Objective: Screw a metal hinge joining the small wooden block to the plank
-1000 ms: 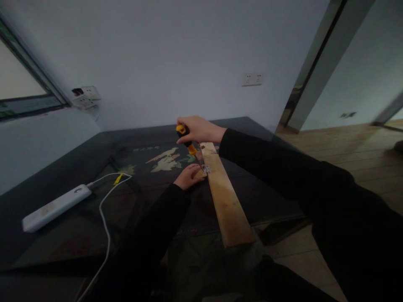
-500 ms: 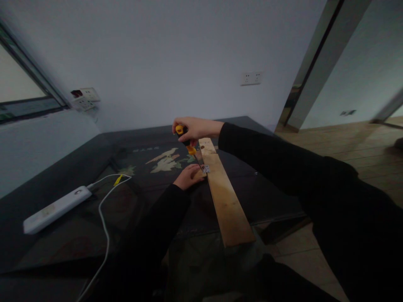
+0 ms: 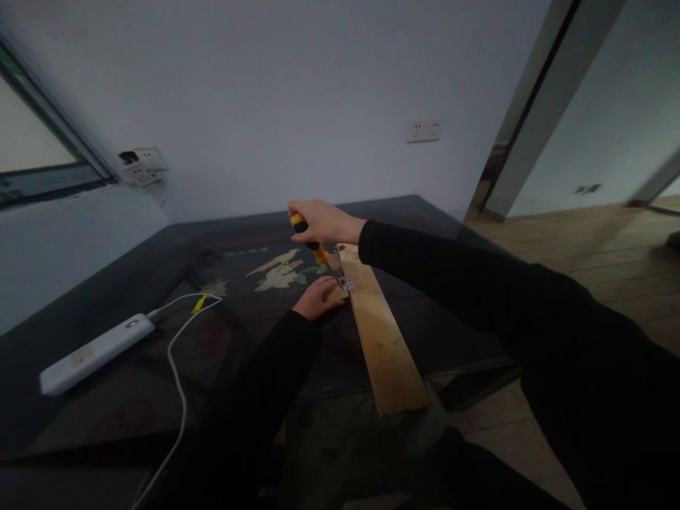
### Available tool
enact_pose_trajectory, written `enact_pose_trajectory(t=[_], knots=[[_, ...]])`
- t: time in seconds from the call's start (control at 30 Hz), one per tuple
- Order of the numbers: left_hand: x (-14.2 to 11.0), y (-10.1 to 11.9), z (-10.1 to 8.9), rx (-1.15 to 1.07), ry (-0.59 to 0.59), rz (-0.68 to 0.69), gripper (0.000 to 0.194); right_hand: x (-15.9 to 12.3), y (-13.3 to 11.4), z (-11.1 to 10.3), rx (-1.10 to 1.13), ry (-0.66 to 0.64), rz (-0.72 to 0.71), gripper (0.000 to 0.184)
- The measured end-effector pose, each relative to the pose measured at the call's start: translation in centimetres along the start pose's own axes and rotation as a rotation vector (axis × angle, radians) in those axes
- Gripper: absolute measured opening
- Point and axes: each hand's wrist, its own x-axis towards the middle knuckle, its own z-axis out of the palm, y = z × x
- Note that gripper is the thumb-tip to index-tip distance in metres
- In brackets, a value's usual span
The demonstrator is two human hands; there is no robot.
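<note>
My right hand [image 3: 325,222] is wrapped round the yellow and black handle of a screwdriver [image 3: 319,253]. The screwdriver leans, and its shaft runs down to a small metal hinge [image 3: 349,284]. That hinge lies across the seam between a long wooden board [image 3: 387,345] and a small wooden piece [image 3: 336,293]. My left hand [image 3: 317,298] grips the small piece from the left, its fingers close beside the screwdriver tip. Whether a screw sits under the tip is too small to tell. The long board's near end sticks out past the table edge.
The dark table [image 3: 467,333] has a painted bird and flower pattern. A white power strip [image 3: 95,354] lies at the left, its white cable [image 3: 175,379] with a yellow tag curving toward me. Wall sockets [image 3: 423,131] are on the wall behind.
My right hand has shifted slightly left and turned on the screwdriver handle, with the wrist a little lower. The left hand, hinge and boards look the same.
</note>
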Motion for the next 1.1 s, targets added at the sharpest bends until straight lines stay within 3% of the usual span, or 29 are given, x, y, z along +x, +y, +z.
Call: enact_pose_trajectory(t=[0.2, 0.3, 0.37, 0.47, 0.6, 0.7, 0.83, 0.93, 1.0, 1.1], knots=[[-0.1, 0.2, 0.1, -0.020, 0.016, -0.012, 0.048, 0.1, -0.2, -1.3, 0.351, -0.234, 0.145, 0.031], [-0.1, 0.2, 0.1, -0.009, 0.017, -0.008, 0.048, 0.1, -0.3, -1.6, 0.373, -0.300, 0.182, 0.038], [0.0, 0.1, 0.1, 0.000, 0.015, 0.004, 0.049, 0.1, -0.4, -1.4, 0.278, -0.271, 0.134, 0.035], [0.1, -0.1, 0.0, 0.015, 0.008, 0.024, 0.052, 0.2, -0.4, -0.6, 0.051, -0.116, 0.049, 0.031], [0.2, -0.1, -0.1, 0.044, 0.006, 0.040, 0.054, 0.4, -0.2, 0.6, -0.075, 0.005, 0.040, 0.033], [0.2, 0.2, -0.1, 0.047, 0.004, 0.038, 0.054, 0.6, -0.2, 0.6, 0.000, -0.029, 0.040, 0.030], [0.1, 0.3, -0.1, 0.027, 0.005, 0.025, 0.052, 0.3, -0.9, -0.5, 0.236, -0.231, 0.103, 0.027], [0.0, 0.3, -0.1, 0.015, 0.009, 0.023, 0.052, 0.0, -1.5, -1.3, 0.342, -0.354, 0.197, 0.038], [0.0, 0.3, -0.1, 0.016, 0.011, 0.027, 0.053, -0.1, -1.6, -1.5, 0.312, -0.366, 0.188, 0.041], [0.1, 0.4, -0.2, 0.026, 0.009, 0.032, 0.054, 0.1, -1.2, -0.9, 0.148, -0.236, 0.087, 0.035]])
